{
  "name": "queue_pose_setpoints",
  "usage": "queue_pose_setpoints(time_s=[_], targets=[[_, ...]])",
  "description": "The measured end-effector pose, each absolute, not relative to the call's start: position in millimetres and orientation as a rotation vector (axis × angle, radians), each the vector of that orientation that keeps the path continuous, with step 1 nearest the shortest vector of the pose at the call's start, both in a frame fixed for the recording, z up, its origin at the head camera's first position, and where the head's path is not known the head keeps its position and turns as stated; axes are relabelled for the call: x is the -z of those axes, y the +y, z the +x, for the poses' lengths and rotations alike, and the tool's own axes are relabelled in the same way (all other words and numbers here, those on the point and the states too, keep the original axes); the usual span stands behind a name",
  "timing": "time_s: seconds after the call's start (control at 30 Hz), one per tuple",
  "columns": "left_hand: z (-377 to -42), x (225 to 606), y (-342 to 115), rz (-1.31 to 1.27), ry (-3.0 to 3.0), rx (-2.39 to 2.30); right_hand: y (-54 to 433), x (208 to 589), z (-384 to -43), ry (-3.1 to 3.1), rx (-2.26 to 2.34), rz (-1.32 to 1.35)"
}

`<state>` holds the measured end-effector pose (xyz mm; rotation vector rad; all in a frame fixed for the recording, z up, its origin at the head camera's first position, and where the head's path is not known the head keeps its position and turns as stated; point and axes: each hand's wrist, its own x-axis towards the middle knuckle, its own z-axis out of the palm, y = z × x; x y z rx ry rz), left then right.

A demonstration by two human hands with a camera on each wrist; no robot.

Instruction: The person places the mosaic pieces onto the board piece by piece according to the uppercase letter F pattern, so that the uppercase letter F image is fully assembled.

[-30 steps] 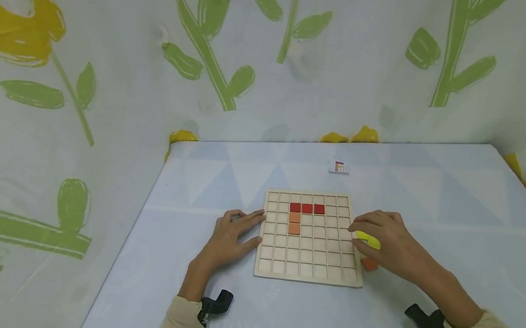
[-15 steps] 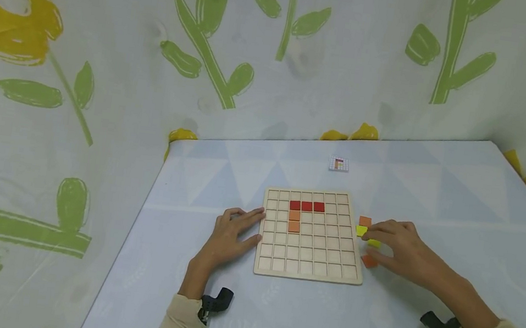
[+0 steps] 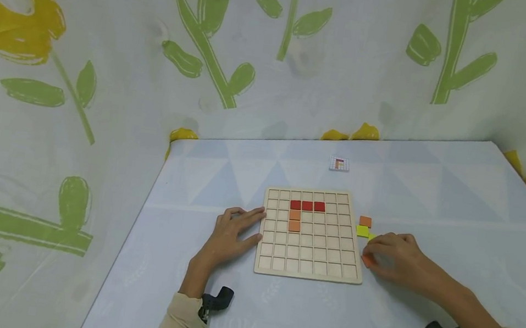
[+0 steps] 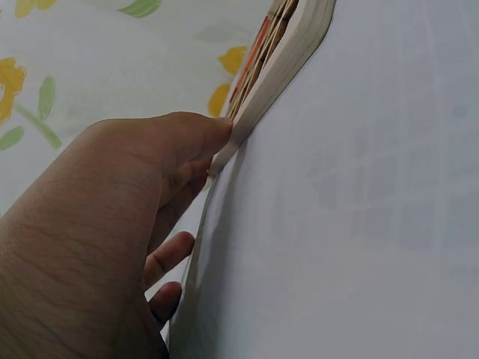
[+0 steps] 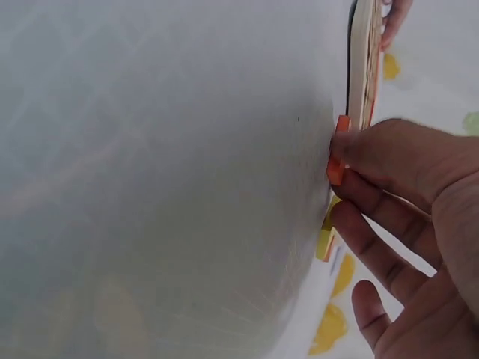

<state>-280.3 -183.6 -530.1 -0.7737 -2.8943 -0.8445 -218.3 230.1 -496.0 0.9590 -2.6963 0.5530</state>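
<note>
The right hand (image 3: 395,257) is at the right edge of the wooden grid board (image 3: 316,253), its thumb and index finger pinching the loose orange tile (image 5: 336,170). In the right wrist view the thumb tip covers the middle of this tile and the index fingertip meets its end; the other fingers are spread away from it. Whether the tile is clear of the worktop (image 3: 302,324) cannot be told.

Just beyond the fingers lies a yellow tile (image 3: 371,237), largely covered by the hand in the head view. Past it are another yellow tile (image 3: 362,231) and a flat orange tile (image 3: 365,221), all just beside the board's right edge.

The left hand (image 3: 232,236) touches the board's left edge, its thumb and fingers apart, holding nothing between them.

On the board, three red tiles (image 3: 307,206) form a row in the second line from the far edge, and two orange tiles (image 3: 294,221) run down from the leftmost red one. Beyond the board, well apart from both hands, lies a small card (image 3: 339,164) with a printed grid pattern. A flower-patterned cloth (image 3: 356,60) hangs behind the worktop.
</note>
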Motion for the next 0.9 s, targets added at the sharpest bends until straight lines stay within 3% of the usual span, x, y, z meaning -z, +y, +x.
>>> queue_pose_setpoints(time_s=[0.9], targets=[[-281,533,-185,-0.760,-2.919,0.780,216,478,-226,-2.520,-0.567,1.020]])
